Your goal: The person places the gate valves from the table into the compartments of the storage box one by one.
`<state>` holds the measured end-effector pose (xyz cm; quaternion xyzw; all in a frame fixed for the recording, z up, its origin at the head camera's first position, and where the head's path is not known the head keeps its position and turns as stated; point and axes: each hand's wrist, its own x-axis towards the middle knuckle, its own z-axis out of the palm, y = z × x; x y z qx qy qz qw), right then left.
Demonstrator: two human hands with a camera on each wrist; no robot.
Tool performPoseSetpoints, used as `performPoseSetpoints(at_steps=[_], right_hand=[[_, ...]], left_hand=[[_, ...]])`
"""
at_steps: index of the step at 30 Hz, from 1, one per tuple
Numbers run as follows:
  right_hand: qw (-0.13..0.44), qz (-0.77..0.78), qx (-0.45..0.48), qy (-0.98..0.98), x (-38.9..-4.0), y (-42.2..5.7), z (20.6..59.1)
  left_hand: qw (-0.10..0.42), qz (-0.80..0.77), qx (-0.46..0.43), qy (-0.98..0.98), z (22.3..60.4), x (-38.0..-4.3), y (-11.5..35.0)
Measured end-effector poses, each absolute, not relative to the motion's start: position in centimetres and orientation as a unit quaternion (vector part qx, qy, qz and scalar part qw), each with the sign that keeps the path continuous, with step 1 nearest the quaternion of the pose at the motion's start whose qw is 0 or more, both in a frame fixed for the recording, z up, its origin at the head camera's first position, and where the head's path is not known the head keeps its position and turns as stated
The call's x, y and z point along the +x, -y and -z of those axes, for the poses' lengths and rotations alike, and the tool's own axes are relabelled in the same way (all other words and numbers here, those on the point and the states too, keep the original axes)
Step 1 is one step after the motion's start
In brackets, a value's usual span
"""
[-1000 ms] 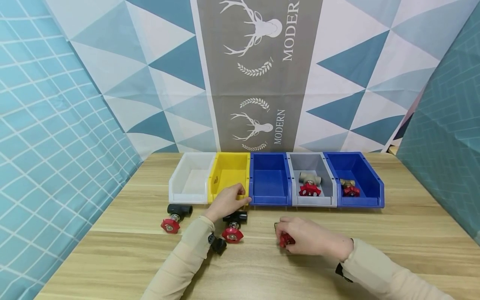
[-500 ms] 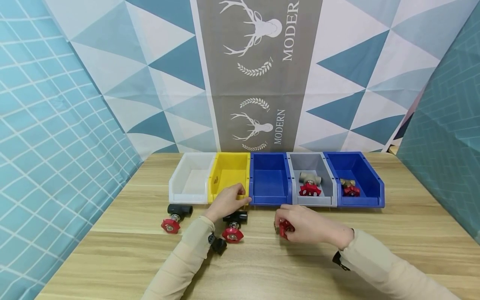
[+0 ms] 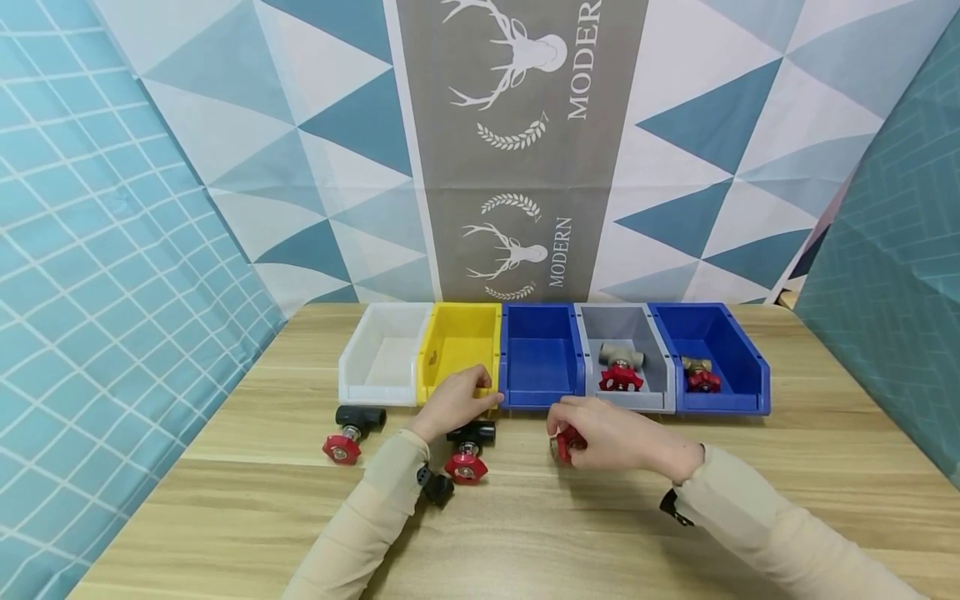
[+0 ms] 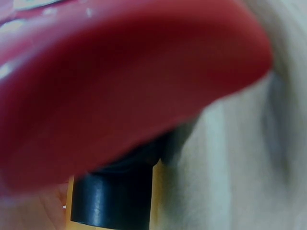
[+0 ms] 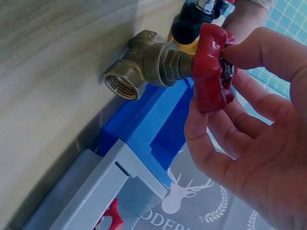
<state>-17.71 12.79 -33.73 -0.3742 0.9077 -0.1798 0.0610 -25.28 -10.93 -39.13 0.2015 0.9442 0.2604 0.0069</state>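
Observation:
My right hand [image 3: 615, 435] grips the red handwheel [image 5: 209, 72] of a brass gate valve [image 5: 152, 62], thumb on one side and fingers on the other. Its threaded brass body points away from the palm, near the tabletop; in the head view the fingers cover most of it. My left hand [image 3: 453, 403] rests at the front edge of the yellow bin [image 3: 459, 342], fingers loosely bent. Just below that hand lies a black valve with a red handwheel [image 3: 467, 468], which looms blurred in the left wrist view above its black pipe end [image 4: 112, 199].
Another black valve [image 3: 351, 433] lies farther left on the wooden table [image 3: 510, 542]. The bins stand in a row: white [image 3: 381, 396], yellow, blue [image 3: 542, 400], grey [image 3: 633, 402], blue [image 3: 723, 404]. A grey-beige valve [image 3: 621, 367] sits in the grey bin, a brass valve [image 3: 701, 375] in the right one.
My right hand has moved away from me, toward the bins, with the brass valve, whose wheel has tilted. My left hand has stayed at the yellow bin.

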Motion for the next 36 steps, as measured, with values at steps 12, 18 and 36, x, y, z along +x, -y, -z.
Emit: performPoseSetpoints(at_steps=[12,18,36], right_hand=[[0.027,0.201,-0.362,-0.910,-19.0,-12.7,31.8],[-0.008,0.201,-0.361,-0.911,-19.8,-12.5,31.0],[-0.051,0.219,-0.322,-0.920,-22.7,-11.9,32.1]], left_hand=[[0.004,-0.262,0.205,-0.943,39.0,-25.2,10.9],[0.007,-0.262,0.206,-0.943,39.1,-25.2,11.0],[0.008,-0.258,0.202,-0.945,39.3,-25.4,10.9]])
